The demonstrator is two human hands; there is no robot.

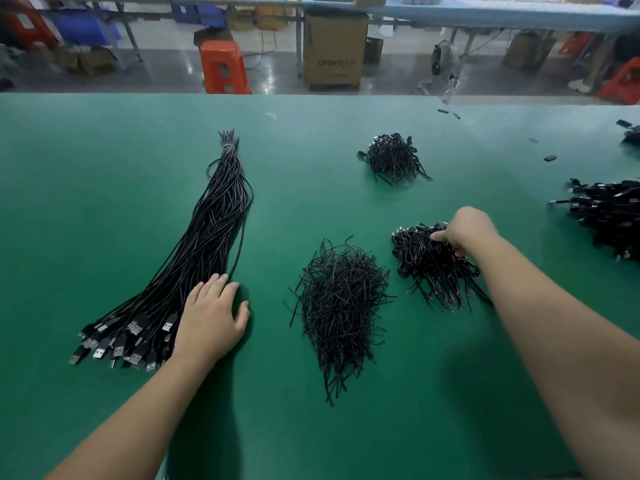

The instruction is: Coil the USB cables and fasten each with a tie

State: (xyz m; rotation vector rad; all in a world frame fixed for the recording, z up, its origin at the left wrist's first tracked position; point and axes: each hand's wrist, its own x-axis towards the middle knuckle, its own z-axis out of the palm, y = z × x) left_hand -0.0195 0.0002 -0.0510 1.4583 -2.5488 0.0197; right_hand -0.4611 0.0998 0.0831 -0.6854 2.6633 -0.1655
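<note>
Head view: at a green tabletop (104,168), a worker's left hand (211,320) lies flat beside a long bundle of straight USB cables (204,244), its fingers (221,284) straight and slightly spread, the tips touching the bundle's right edge just above the fanned-out plugs. The bundle is banded at its far end and runs toward the worker on the left. The right hand (462,230) reaches onto a pile of coiled cables (433,261) at right, fingers curled down into the heap; whether they pinch one coil or merely press it cannot be told. Between the two hands lies a loose heap of black ties (341,306). A second, smaller pile of coils (393,157) sits farther back, and another mass of cables (609,213) lies at the right edge. Beyond the tabletop stand an orange stool (223,67) and a cardboard box (334,51).

The moment looks like the turn between cycles: a finished coil apparently being set down, a fresh cable about to be drawn. The next move likely calls for separating a single cable from the bundle near its plug without dragging neighbours along.
</note>
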